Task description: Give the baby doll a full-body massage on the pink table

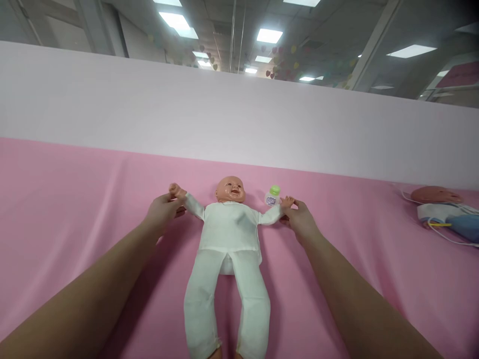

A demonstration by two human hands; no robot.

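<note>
Doll (229, 234) lay supine on pink sheet (75, 199); left hand (163, 210) closed round its wrist, right hand (299, 218) apparently pinching other, spreading arms flat; bottle (273, 196) beside.

pink sheet (75, 209), white partition (149, 109), ceiling lights (269, 36)

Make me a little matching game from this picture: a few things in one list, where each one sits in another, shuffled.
Things:
1. baby doll
2. small bottle
3. second doll
4. left hand

Places:
A. at the far right edge of the pink cloth
B. gripping the doll's wrist on the picture's left
C. just beside the doll's head
D. on its back, between both arms

Pairs: 1-D, 2-C, 3-A, 4-B
</note>
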